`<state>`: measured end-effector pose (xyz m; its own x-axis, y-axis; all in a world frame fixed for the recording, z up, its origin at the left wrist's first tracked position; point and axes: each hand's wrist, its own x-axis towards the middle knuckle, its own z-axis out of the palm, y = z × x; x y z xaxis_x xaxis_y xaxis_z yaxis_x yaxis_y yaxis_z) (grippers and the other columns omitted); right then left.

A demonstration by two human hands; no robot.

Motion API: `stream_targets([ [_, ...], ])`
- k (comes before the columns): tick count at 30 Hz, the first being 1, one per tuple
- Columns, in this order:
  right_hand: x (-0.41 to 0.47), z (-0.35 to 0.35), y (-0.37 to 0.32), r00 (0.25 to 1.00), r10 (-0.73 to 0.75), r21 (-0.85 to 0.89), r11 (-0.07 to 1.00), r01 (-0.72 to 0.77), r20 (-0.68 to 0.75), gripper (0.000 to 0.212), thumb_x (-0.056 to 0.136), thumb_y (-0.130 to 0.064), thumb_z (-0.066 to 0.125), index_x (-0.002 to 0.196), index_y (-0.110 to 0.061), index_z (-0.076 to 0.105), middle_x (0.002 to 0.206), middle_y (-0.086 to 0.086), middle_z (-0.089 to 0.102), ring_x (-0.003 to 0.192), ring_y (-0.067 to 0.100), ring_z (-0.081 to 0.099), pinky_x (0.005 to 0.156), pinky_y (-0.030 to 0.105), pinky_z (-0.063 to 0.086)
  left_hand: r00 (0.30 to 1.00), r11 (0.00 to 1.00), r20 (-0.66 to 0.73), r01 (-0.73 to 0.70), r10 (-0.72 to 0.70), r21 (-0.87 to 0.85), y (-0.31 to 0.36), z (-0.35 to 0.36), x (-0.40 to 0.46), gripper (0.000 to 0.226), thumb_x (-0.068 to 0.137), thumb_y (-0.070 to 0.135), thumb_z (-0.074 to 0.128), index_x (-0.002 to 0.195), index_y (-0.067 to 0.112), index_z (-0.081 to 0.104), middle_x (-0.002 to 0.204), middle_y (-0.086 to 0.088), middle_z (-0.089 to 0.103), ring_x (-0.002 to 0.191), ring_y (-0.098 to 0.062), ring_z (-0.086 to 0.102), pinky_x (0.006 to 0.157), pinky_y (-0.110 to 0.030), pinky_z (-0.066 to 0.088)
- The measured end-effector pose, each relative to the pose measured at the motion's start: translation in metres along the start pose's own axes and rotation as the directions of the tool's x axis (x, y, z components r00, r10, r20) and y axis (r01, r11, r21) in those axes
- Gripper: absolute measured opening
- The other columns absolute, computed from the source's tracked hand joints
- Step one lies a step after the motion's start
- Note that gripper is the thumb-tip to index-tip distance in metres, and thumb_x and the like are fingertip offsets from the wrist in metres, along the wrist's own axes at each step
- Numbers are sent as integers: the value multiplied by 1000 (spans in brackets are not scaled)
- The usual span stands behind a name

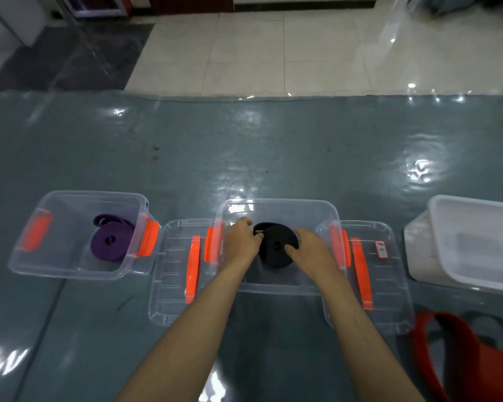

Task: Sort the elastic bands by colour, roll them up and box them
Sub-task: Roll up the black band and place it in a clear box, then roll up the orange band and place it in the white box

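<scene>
At frame centre my box (279, 207) holds a rolled band (276, 246); another box (79, 198) lies left, a tub (476, 227) far right, lids (172, 285) between.

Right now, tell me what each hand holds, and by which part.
Both hands hold the rolled black elastic band inside the middle clear plastic box: left hand at its left edge, right hand at its right edge.

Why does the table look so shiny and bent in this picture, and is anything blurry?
Head view: white glare patches sit on the glossy grey-green table cover, brightest at the right; the wide lens bows the table's far edge and leans the clear plastic box with the purple band roll; the red elastic band at the lower right corner looks soft, while the black band roll stays fairly sharp.
</scene>
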<state>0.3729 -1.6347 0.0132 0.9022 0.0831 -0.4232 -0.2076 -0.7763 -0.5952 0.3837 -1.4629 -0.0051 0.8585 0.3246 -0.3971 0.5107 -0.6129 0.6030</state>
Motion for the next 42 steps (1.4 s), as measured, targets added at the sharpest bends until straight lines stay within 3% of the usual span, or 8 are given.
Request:
stream_targets([
  [4, -47, -13, -15, 968, -217, -65, 975, 211, -128, 37, 99, -17, 67, 136, -14, 64, 130, 9, 67, 120, 27, 62, 104, 42, 51, 973, 964, -18, -225, 230, 138, 9, -38, -46, 24, 98, 21, 65, 120, 13, 70, 110, -8, 75, 100, -26, 69, 87, -33, 52],
  [7, -93, -16, -18, 926, -319, -117, 947, 300, -202, 31, 99, -15, 67, 131, -13, 68, 127, 6, 69, 118, 25, 63, 101, 39, 52, 899, 828, -22, -393, 438, 399, 6, -67, -100, 21, 100, 25, 59, 117, 20, 70, 110, -1, 73, 103, -25, 66, 79, -35, 47],
  [9, -126, -14, -16, 911, -339, -127, 940, 317, -234, 29, 101, -16, 65, 129, -15, 69, 126, 3, 69, 114, 22, 64, 97, 35, 53, 875, 756, 7, -422, 484, 500, -4, -81, -135, 23, 101, 26, 54, 118, 22, 68, 114, 0, 70, 104, -26, 66, 83, -40, 50],
  [16, -231, 12, 14, 940, -232, -221, 959, 178, -252, 27, 98, -14, 65, 124, -14, 72, 124, 3, 71, 110, 29, 68, 93, 42, 53, 859, 700, 79, -461, 505, 545, -67, -85, -227, 25, 105, 27, 46, 122, 25, 63, 125, 4, 64, 112, -23, 61, 89, -36, 49],
  [24, -322, 19, 74, 956, -85, -256, 967, 11, -281, 26, 98, -19, 65, 124, -17, 73, 125, -1, 70, 118, 24, 65, 95, 37, 51, 853, 655, 184, -497, 488, 569, -101, -36, -293, 29, 106, 29, 42, 127, 29, 60, 128, 6, 62, 122, -21, 57, 96, -35, 45],
  [32, -345, -15, 148, 943, -71, -275, 961, -22, -324, 21, 95, -19, 70, 115, -18, 73, 113, 0, 71, 106, 27, 69, 83, 38, 52, 891, 658, 187, -435, 415, 615, -77, 16, -323, 27, 104, 26, 47, 126, 26, 64, 126, 1, 64, 119, -25, 61, 96, -38, 46],
  [39, -314, -72, 250, 956, -74, -235, 972, 6, -282, 27, 96, -22, 68, 123, -21, 70, 112, 2, 68, 105, 29, 68, 80, 41, 54, 922, 670, 162, -368, 351, 644, -22, 96, -347, 30, 104, 28, 45, 128, 28, 64, 126, 3, 67, 119, -24, 62, 95, -37, 49],
  [42, -297, -96, 288, 954, -21, -210, 977, -44, -300, 45, 94, -20, 73, 138, -16, 63, 129, 9, 61, 116, 35, 61, 89, 46, 55, 939, 679, 162, -332, 303, 655, 1, 125, -364, 29, 104, 31, 44, 127, 28, 63, 127, 4, 65, 121, -22, 62, 97, -37, 49],
])
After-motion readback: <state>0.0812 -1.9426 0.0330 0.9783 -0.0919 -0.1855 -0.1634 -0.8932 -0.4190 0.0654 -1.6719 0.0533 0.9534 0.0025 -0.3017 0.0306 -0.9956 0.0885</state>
